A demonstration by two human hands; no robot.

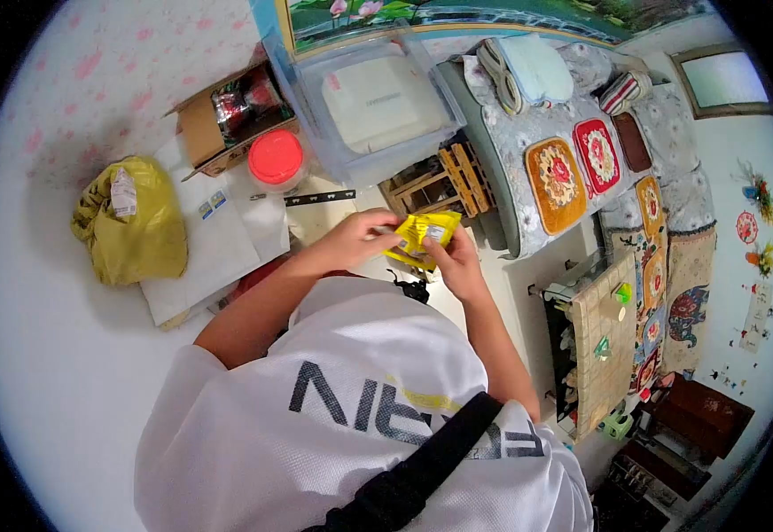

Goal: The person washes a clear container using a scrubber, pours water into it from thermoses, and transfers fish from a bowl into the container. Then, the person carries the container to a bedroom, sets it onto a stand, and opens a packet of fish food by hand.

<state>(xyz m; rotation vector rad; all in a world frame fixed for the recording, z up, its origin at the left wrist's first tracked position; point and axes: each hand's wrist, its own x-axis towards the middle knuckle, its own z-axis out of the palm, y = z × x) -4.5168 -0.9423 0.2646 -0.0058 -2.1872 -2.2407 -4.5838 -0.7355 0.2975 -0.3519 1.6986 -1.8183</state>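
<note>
A yellow packet (429,232) with a pale printed label is held up in front of my chest, between both hands. My left hand (364,238) is closed on the packet's left side, fingertips pinched at its edge. Around the right side of the packet, my right hand (459,262) is closed, with the thumb pressed on its front. Just beyond my left hand stands a clear jar with a red lid (276,158). What is inside the packet is hidden.
Clear plastic bin (457,111) with a white box at the top; open cardboard box (202,133) beside it. A yellow bag (143,232) lies at the left. Wooden stool (463,180), sofa with patterned cushions (557,186) and low table (601,350) are to the right.
</note>
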